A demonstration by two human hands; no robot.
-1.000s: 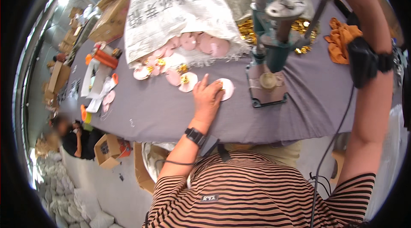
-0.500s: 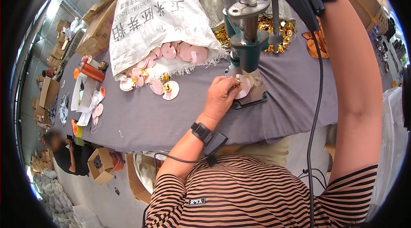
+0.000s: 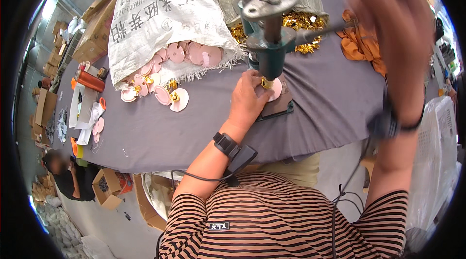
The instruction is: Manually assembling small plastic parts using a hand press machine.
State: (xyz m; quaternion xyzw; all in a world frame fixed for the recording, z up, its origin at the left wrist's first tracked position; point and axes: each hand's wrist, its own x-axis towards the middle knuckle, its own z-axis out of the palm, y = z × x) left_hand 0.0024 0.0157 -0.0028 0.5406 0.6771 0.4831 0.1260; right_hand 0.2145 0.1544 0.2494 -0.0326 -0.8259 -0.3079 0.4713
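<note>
My left hand (image 3: 248,97) is closed at the base of a green hand press (image 3: 271,57), pinching a pale pink disc (image 3: 275,91) with a small gold foil piece (image 3: 266,83) on it. The disc sits right under the press's ram, above the base plate (image 3: 280,104). At the upper right, my right hand (image 3: 393,21) is smeared by motion. The press's lever (image 3: 325,30) points right toward that hand, and its far end is blurred against it. How the right fingers lie does not show clearly.
A white woven sack (image 3: 165,16) spills pink discs (image 3: 196,54) onto the grey cloth (image 3: 204,128). Gold foil pieces (image 3: 306,25) are heaped behind the press. Orange cloth (image 3: 361,43) lies at the right; a red-brown thread spool (image 3: 91,80) is at the left. A person (image 3: 73,176) sits beyond.
My right hand has come down and toward me from the top, and the lever has swung from upright to pointing right. The ram is lower over the disc. My head view has shifted slightly.
</note>
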